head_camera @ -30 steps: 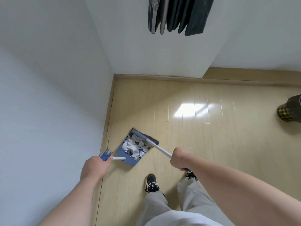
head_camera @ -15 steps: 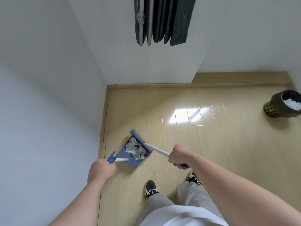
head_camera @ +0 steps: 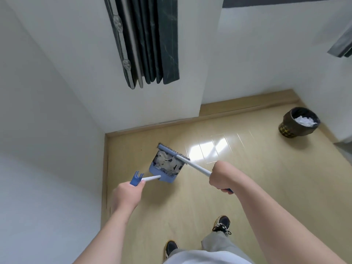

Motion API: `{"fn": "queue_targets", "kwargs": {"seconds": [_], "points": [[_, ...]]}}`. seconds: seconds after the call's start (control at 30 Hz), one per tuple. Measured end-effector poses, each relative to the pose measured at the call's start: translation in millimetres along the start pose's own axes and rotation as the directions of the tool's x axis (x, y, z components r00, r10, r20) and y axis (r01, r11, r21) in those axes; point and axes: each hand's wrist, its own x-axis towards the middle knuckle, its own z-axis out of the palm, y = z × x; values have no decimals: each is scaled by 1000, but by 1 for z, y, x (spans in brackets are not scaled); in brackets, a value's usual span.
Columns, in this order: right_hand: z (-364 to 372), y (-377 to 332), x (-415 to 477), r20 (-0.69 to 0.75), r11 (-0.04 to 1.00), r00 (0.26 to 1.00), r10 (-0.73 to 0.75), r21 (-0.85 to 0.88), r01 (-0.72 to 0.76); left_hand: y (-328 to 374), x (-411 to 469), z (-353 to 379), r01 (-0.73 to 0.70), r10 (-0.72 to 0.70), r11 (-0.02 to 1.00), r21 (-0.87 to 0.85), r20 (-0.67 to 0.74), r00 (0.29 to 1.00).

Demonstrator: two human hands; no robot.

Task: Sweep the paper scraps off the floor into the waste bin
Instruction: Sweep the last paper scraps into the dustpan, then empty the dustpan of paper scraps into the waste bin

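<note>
The left hand (head_camera: pixel 127 195) is closed in a fist round the near end of the white handle of a blue dustpan (head_camera: pixel 162 175). The handle's blue forked clip sticks out just past the thumb. The right hand (head_camera: pixel 221 177) is also closed tight, knuckles up, round the white shaft of a broom (head_camera: pixel 196 166), and the shaft's blue end shows just behind the fist. The broom's blue head with dark bristles lies across the far, open edge of the dustpan. The paper scraps (head_camera: pixel 167 162) are heaped inside the pan, between the broom head and the pan's ribbed back wall. Whether the pan rests on the floor (head_camera: pixel 257 187) or hangs just above it cannot be told. The pan and broom are near the corner where a white wall (head_camera: pixel 47 111) on the left meets a jutting white wall section, with a wooden skirting board (head_camera: pixel 152 126) along the base. Dark folded panels (head_camera: pixel 152 40) hang or lean against that section. The waste bin (head_camera: pixel 289 128), dark with a patterned base, stands well apart to the right near the far wall, with crumpled white paper (head_camera: pixel 306 121) inside. Pale wood floor with a bright patch of glare lies between the bin and the pan. At the bottom are two dark shoes (head_camera: pixel 222 223) and grey trousers (head_camera: pixel 215 242).
</note>
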Motion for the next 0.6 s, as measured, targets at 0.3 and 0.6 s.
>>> {"fn": "queue_targets", "kwargs": {"seconds": [0.3,0.6], "points": [[-86,54,-14,-231,993,973,-14,109,40,122,-19,29,-100,97,990,-96,-35,995],[-157,136,10,-302,938,953,7,332,98,233,-34,73,-161,153,977,-139,-63,986]]}}
